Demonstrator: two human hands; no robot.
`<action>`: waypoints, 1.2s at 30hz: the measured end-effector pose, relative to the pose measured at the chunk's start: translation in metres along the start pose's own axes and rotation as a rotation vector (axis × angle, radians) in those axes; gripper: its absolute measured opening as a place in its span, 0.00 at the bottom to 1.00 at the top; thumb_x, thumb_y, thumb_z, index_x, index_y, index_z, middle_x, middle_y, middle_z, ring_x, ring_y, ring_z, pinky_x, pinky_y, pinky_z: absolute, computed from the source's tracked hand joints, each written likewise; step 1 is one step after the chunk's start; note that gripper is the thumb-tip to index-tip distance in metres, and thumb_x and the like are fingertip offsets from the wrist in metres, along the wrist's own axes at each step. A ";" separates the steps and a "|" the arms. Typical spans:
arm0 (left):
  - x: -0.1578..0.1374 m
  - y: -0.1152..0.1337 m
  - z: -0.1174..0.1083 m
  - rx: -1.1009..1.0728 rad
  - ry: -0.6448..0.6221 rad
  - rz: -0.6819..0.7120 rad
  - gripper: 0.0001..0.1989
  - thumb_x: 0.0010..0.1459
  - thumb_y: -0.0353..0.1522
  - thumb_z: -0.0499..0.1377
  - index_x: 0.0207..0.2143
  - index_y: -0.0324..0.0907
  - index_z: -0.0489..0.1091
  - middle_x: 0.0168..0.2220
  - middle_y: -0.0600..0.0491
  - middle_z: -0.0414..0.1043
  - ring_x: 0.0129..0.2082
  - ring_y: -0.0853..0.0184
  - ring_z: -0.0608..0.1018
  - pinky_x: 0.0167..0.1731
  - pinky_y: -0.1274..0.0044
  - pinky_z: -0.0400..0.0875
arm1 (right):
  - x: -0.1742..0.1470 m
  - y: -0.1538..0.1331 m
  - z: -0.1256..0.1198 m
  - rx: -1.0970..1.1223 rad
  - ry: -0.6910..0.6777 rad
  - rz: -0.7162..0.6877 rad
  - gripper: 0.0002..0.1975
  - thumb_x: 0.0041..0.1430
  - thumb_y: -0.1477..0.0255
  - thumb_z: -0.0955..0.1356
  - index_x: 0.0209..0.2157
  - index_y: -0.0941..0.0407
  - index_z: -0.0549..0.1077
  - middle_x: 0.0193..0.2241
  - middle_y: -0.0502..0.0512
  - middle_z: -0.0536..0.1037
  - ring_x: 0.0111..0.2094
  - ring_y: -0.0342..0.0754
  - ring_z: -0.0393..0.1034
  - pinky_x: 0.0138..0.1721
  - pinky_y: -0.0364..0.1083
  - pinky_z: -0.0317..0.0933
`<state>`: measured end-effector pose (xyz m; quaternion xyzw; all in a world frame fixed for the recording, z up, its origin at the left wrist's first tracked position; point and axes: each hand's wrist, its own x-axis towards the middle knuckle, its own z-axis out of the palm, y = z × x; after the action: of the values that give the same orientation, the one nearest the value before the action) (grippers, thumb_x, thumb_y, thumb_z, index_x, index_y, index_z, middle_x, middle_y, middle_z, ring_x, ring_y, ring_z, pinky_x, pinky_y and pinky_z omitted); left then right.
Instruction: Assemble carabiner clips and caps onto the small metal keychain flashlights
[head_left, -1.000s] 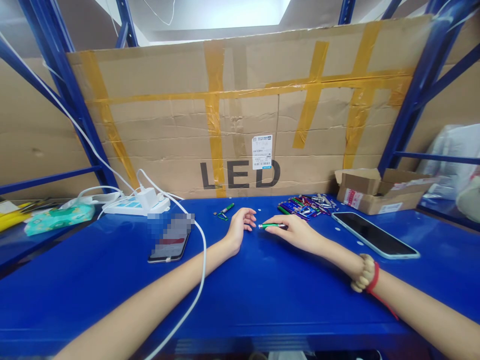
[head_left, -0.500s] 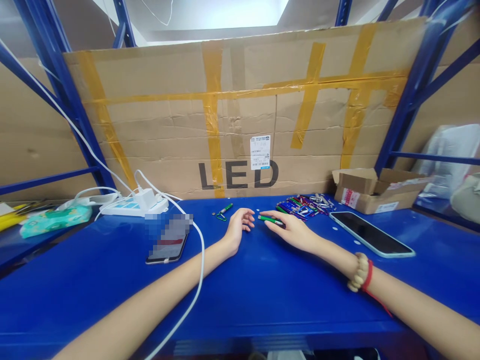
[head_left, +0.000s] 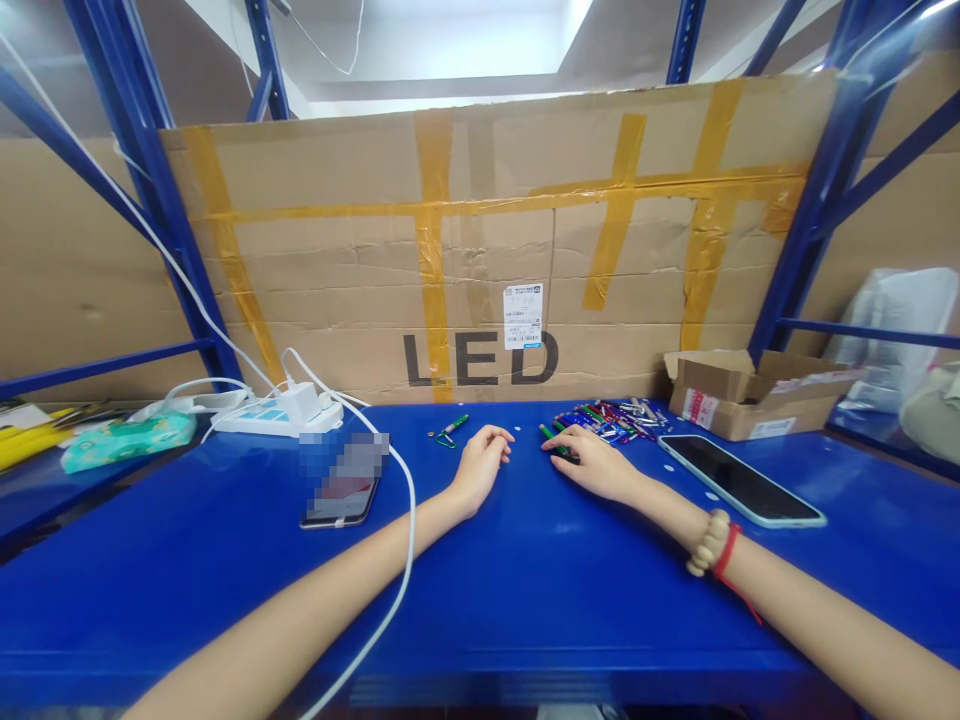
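Note:
My left hand [head_left: 482,468] rests on the blue tabletop with its fingers curled in, and nothing shows in it. Off to the right, my right hand [head_left: 596,467] has its fingers around a slim green tube [head_left: 549,433] with a dark end, partly hidden under the fingers. Just behind that hand lies a pile of small shiny tubes and clips [head_left: 619,420] in blue, red, green, purple and silver. Behind my left hand, apart from it, is a green tube with a carabiner clip [head_left: 452,430], beside a small round disc [head_left: 431,434].
A phone in a pale case [head_left: 742,480] and an open cardboard box [head_left: 757,395] are at right. Another phone [head_left: 341,500], partly blurred, a power strip [head_left: 262,418] and a tissue pack [head_left: 129,442] are at left. A white cable [head_left: 409,530] crosses over my left forearm.
My left fingers have curled in more. My right hand has shifted slightly right, toward the pile, with the green tube now turned more steeply. The head view has tilted up a little.

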<state>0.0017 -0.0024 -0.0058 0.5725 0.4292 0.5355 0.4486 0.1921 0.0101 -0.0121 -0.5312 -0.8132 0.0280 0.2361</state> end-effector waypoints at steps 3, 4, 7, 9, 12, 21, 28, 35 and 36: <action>-0.001 -0.003 -0.002 0.185 0.005 0.075 0.08 0.48 0.23 0.51 0.25 0.41 0.68 0.24 0.55 0.66 0.27 0.69 0.69 0.32 0.79 0.62 | 0.003 0.009 0.001 -0.081 0.067 0.037 0.12 0.53 0.70 0.64 0.39 0.54 0.75 0.42 0.60 0.71 0.46 0.53 0.64 0.48 0.51 0.59; -0.001 -0.004 -0.003 0.262 0.011 0.114 0.08 0.47 0.23 0.51 0.25 0.42 0.68 0.25 0.55 0.67 0.29 0.67 0.69 0.35 0.77 0.62 | 0.004 0.011 0.000 -0.105 0.086 0.058 0.12 0.53 0.70 0.65 0.39 0.54 0.75 0.42 0.60 0.70 0.47 0.54 0.64 0.48 0.52 0.58; 0.000 -0.006 -0.011 0.477 0.045 0.289 0.07 0.46 0.24 0.54 0.25 0.43 0.68 0.30 0.52 0.69 0.37 0.62 0.69 0.46 0.70 0.58 | 0.006 0.016 0.000 -0.113 0.126 0.083 0.13 0.53 0.70 0.65 0.39 0.55 0.75 0.41 0.61 0.71 0.46 0.54 0.64 0.47 0.53 0.59; 0.003 -0.006 -0.019 0.623 0.060 0.404 0.07 0.48 0.25 0.54 0.28 0.43 0.69 0.34 0.50 0.69 0.43 0.58 0.67 0.50 0.67 0.55 | 0.007 0.018 0.002 -0.066 0.147 0.068 0.13 0.52 0.71 0.65 0.39 0.56 0.75 0.40 0.60 0.72 0.45 0.53 0.65 0.46 0.53 0.59; 0.009 -0.003 -0.034 1.017 0.113 0.412 0.12 0.53 0.25 0.50 0.39 0.40 0.67 0.43 0.44 0.67 0.47 0.56 0.65 0.51 0.66 0.55 | 0.007 0.017 0.006 0.017 0.186 0.014 0.11 0.51 0.72 0.64 0.37 0.55 0.76 0.38 0.58 0.73 0.43 0.52 0.65 0.46 0.51 0.60; 0.031 -0.008 -0.078 1.322 0.163 0.069 0.15 0.60 0.32 0.47 0.45 0.35 0.67 0.44 0.39 0.66 0.45 0.55 0.70 0.42 0.69 0.64 | 0.006 0.010 0.005 0.138 0.266 -0.046 0.10 0.50 0.74 0.64 0.33 0.55 0.76 0.35 0.57 0.74 0.41 0.50 0.67 0.45 0.50 0.61; 0.036 -0.012 -0.073 1.180 -0.020 0.152 0.12 0.58 0.30 0.50 0.41 0.40 0.71 0.37 0.48 0.70 0.39 0.65 0.73 0.39 0.77 0.65 | 0.005 0.005 0.005 0.165 0.264 -0.024 0.10 0.49 0.75 0.65 0.32 0.55 0.76 0.35 0.57 0.73 0.38 0.49 0.68 0.42 0.49 0.63; 0.027 -0.007 -0.058 1.032 -0.160 0.247 0.09 0.55 0.33 0.55 0.35 0.45 0.75 0.35 0.55 0.73 0.36 0.70 0.74 0.37 0.81 0.67 | 0.003 0.002 0.003 0.168 0.230 -0.028 0.10 0.49 0.75 0.64 0.33 0.55 0.76 0.34 0.57 0.73 0.36 0.48 0.68 0.39 0.48 0.63; 0.027 -0.006 -0.058 1.022 -0.145 0.245 0.10 0.56 0.34 0.54 0.35 0.46 0.75 0.36 0.56 0.74 0.36 0.70 0.74 0.38 0.81 0.67 | 0.003 0.001 0.002 0.173 0.229 -0.034 0.10 0.49 0.75 0.64 0.33 0.55 0.76 0.34 0.57 0.73 0.35 0.48 0.68 0.39 0.48 0.63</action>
<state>-0.0547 0.0287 -0.0043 0.7995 0.5335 0.2656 0.0752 0.1913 0.0141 -0.0132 -0.4947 -0.7844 0.0332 0.3726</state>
